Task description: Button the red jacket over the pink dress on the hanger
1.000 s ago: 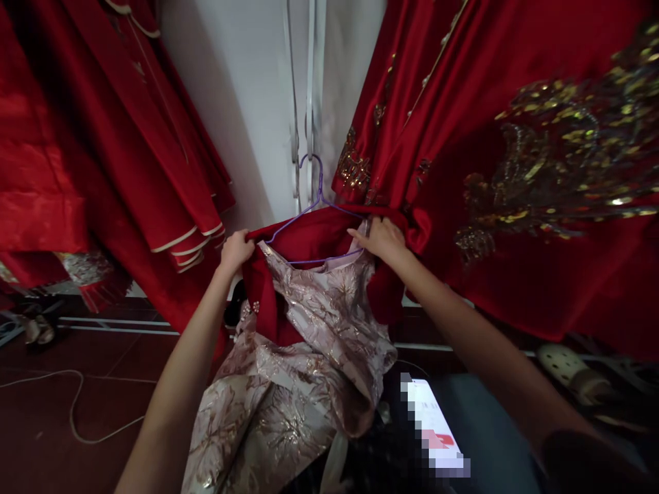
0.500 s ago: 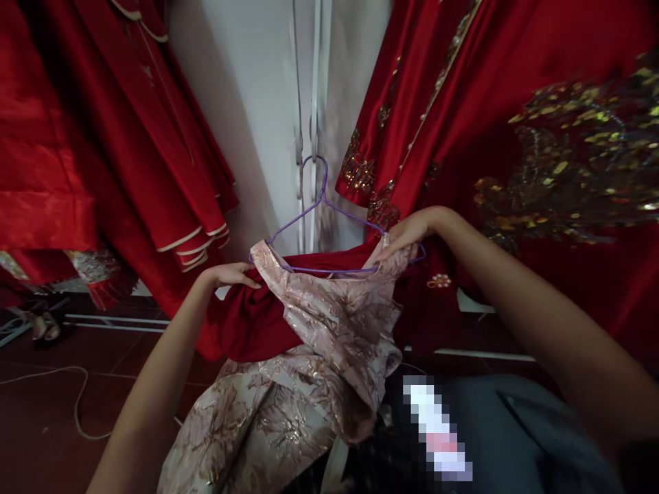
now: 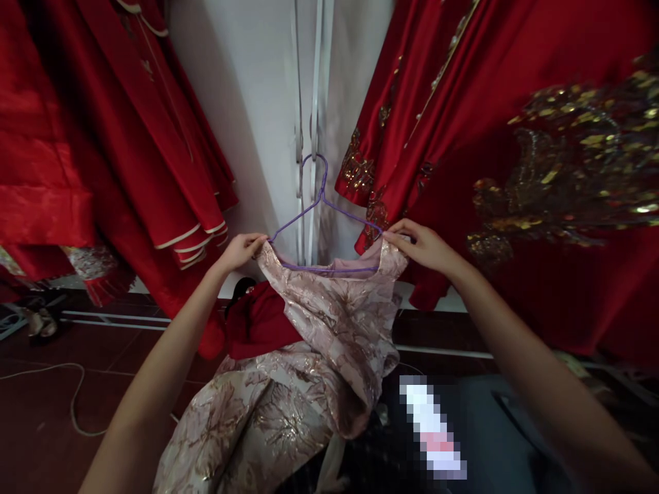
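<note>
A pale pink brocade dress [image 3: 342, 309] with shiny floral patterning hangs on a purple wire hanger [image 3: 322, 194], its lower part bunched toward me. My left hand [image 3: 244, 251] is closed, thumb and fingers pinching the dress's left shoulder by the hanger's end. On the other side, my right hand [image 3: 423, 245] pinches the right shoulder the same way. The hanger's arms run inside the neckline, and its hook overlaps the thin white uprights [image 3: 315, 137] behind. Dark red cloth [image 3: 260, 322] lies bunched behind the dress, below my left hand.
Red garments [image 3: 154, 137] hang on the left, some with pale trim. To the right are red garments with gold sequins [image 3: 571, 165]. A low white rail [image 3: 118, 321] crosses above the dark floor, where a thin cable [image 3: 77, 405] and shoes [image 3: 40, 322] lie.
My left hand has moved up and right from the dark red cloth to the dress's left shoulder. My right hand has shifted its grip on the right shoulder. Red cloth behind the neckline has dropped away.
</note>
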`<state>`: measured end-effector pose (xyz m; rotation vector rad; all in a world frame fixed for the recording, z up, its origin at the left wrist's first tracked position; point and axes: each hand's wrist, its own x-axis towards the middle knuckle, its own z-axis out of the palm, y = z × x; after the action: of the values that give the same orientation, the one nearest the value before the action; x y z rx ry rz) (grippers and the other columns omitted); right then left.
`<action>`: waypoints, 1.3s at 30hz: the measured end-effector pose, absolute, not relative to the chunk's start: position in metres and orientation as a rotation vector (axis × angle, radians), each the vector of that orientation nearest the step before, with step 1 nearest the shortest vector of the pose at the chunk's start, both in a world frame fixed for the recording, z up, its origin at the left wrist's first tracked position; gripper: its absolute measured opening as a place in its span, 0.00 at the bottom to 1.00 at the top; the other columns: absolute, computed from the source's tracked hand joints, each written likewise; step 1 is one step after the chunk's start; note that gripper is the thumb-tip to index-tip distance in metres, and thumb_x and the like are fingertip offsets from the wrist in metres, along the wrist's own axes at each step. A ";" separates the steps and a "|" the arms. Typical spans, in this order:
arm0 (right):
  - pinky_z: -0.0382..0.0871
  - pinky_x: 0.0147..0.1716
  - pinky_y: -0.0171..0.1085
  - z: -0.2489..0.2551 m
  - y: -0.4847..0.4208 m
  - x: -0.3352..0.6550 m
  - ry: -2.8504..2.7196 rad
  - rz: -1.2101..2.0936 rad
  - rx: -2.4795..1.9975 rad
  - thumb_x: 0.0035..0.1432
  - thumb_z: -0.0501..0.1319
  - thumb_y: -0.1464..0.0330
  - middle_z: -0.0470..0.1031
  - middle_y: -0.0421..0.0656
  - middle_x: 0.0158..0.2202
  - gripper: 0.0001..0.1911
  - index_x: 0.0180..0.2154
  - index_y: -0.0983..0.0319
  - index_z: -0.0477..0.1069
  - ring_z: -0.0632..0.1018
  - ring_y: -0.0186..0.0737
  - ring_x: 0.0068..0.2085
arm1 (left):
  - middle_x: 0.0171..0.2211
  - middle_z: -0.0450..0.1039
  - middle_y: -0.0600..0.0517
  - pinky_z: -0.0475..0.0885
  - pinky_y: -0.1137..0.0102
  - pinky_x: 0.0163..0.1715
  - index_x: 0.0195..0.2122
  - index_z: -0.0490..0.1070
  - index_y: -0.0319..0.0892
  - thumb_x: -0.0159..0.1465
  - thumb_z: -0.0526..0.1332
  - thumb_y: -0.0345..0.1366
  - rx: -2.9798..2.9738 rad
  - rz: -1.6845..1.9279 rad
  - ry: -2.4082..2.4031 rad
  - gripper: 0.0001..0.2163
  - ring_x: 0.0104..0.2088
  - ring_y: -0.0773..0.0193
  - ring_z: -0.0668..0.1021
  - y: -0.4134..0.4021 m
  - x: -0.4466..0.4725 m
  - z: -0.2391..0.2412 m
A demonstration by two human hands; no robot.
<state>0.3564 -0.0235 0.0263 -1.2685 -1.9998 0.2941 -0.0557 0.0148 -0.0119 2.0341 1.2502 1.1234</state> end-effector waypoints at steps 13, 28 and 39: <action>0.69 0.40 0.43 0.001 -0.022 0.350 -1.660 0.261 -1.166 0.54 0.56 0.54 0.76 0.47 0.35 0.15 0.30 0.59 0.68 0.77 0.45 0.39 | 0.31 0.76 0.50 0.67 0.74 0.29 0.35 0.75 0.37 0.56 0.59 0.49 1.728 1.616 1.407 0.18 0.30 0.65 0.74 0.001 -0.051 -0.038; 0.71 0.33 0.38 -0.061 -0.065 0.360 -2.015 0.298 -1.260 0.57 0.56 0.54 0.77 0.42 0.31 0.15 0.32 0.58 0.72 0.78 0.41 0.33 | 0.26 0.68 0.52 0.65 0.71 0.29 0.30 0.62 0.42 0.64 0.50 0.45 2.342 0.978 1.576 0.13 0.28 0.64 0.70 -0.037 -0.058 -0.072; 0.69 0.44 0.41 0.013 -0.057 0.294 -2.042 0.225 -0.859 0.62 0.53 0.62 0.75 0.44 0.46 0.07 0.37 0.58 0.65 0.76 0.41 0.46 | 0.54 0.61 0.43 0.54 0.54 0.59 0.39 0.69 0.38 0.63 0.52 0.35 3.081 0.657 1.126 0.10 0.57 0.53 0.61 -0.025 0.054 -0.043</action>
<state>0.2937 -0.0566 0.0133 -0.8588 -2.0424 0.2253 0.0539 -0.0248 -0.0429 3.0814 1.1259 0.6568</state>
